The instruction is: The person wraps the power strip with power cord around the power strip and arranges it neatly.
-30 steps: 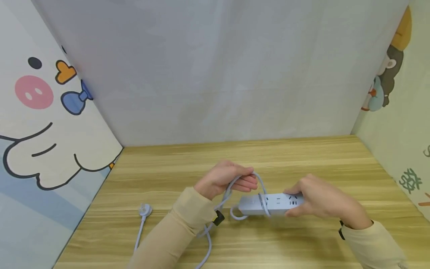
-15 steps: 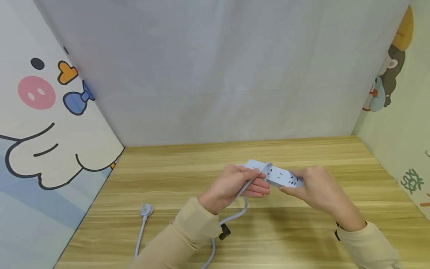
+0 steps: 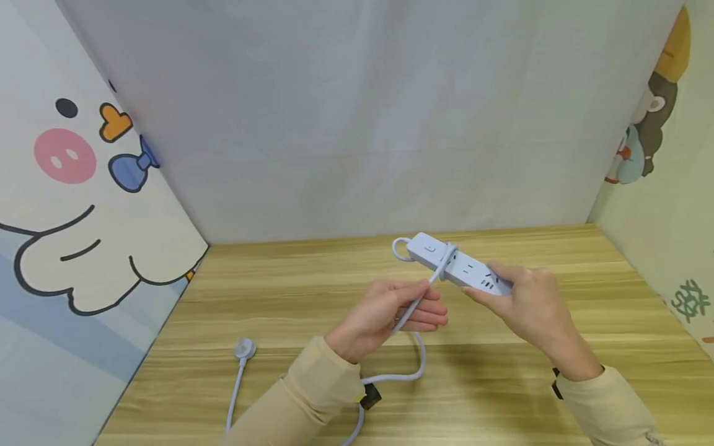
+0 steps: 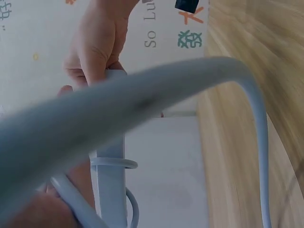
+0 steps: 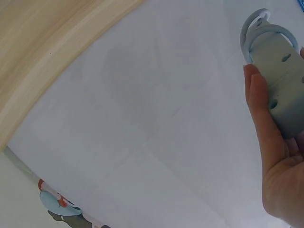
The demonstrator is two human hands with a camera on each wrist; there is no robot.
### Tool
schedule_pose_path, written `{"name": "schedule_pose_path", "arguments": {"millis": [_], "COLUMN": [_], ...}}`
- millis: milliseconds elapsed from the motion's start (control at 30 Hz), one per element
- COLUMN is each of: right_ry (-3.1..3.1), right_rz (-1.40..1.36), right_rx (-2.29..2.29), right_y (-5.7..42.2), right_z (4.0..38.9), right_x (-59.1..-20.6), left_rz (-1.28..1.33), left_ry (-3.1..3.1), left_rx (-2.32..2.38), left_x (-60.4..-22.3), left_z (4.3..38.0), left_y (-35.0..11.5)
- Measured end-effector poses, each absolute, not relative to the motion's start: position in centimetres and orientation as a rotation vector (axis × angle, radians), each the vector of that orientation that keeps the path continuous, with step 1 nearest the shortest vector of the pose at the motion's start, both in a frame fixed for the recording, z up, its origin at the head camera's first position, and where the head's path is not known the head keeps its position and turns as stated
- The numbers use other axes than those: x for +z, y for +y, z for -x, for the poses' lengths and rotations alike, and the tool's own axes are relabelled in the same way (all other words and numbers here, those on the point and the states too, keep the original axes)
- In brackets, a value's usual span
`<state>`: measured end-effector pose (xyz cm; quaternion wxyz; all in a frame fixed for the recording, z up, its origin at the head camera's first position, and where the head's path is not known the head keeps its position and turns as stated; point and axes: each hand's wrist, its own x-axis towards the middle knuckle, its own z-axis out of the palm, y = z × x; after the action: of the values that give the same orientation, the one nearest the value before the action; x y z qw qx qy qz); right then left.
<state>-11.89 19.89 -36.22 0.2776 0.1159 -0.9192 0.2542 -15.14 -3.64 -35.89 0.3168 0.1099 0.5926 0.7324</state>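
Observation:
A white power strip [image 3: 471, 271] hangs tilted above the table, its far left end raised. My right hand [image 3: 532, 310] grips its near right end, thumb on one side and fingers on the other. The strip's white cord [image 3: 440, 266] loops once around its body. With thumb and fingers my left hand [image 3: 398, 313] pinches that cord just left of the strip; its other fingers extend below. In the left wrist view the cord [image 4: 142, 97] crosses close to the camera, hiding part of the strip [image 4: 111, 190]. The right wrist view shows the strip's underside [image 5: 280, 80].
The cord's plug [image 3: 244, 349] lies on the wooden table [image 3: 290, 272] at the left, its lead running under the left sleeve. A pale curtain [image 3: 357, 124] closes off the back. Printed panels [image 3: 72, 248] stand at both sides.
My right hand has lifted and tilted the power strip, raising its far left end. My left hand has moved slightly right, keeping the cord, which now lies taut towards the strip.

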Motion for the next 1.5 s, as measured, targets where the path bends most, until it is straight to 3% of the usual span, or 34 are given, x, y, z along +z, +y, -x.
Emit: {"name": "schedule_pose_path", "arguments": {"millis": [700, 1500], "right_ry": [-2.163, -2.225], "right_rz": [-0.207, 0.045], "right_rx": [0.797, 1.445], "right_y": [23.3, 23.0], "right_z": [12.5, 11.4], "right_x": [-34.9, -34.6], "left_rz": [-0.339, -0.293], "left_ry": [1.601, 1.514], "left_rx": [1.727, 1.705], "left_x": [-38.3, -40.8], "left_z": [14.9, 17.9], "left_y": [-6.6, -7.8]}}
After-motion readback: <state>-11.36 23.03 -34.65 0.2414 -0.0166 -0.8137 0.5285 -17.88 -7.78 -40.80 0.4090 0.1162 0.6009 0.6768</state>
